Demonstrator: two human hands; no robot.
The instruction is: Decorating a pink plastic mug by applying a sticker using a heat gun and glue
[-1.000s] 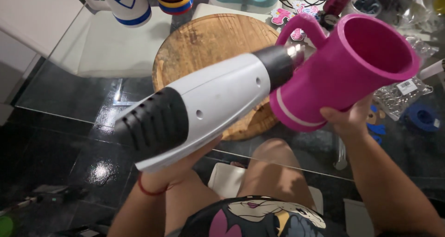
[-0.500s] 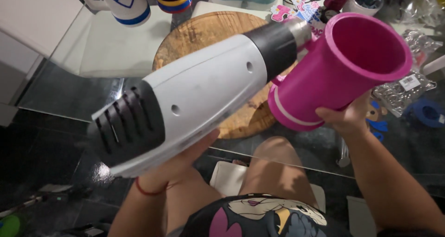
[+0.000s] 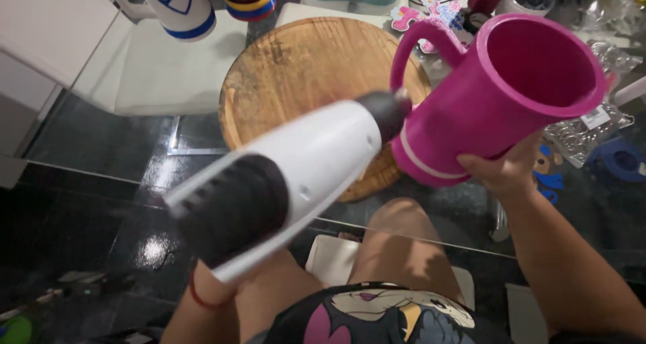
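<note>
since the earlier frame the white heat gun point(image 3: 296, 176) has swung lower, its dark vented rear now nearer the camera, and its black nozzle has pulled back off the mug's side to just beside the base; the pink mug point(image 3: 498, 101) has tipped more upright, its mouth facing up and right. left hand point(image 3: 229, 287) is mostly hidden under the gun's body, its grip holding the gun from below, a red band at the wrist. right hand point(image 3: 501, 172) has its grip closed on the lower wall of the mug, fingers wrapped under the base, handle pointing left. both things are held in the air above the round wooden board point(image 3: 303, 68) lying on the glass desk point(image 3: 134, 68), above the person's bare knees
</note>
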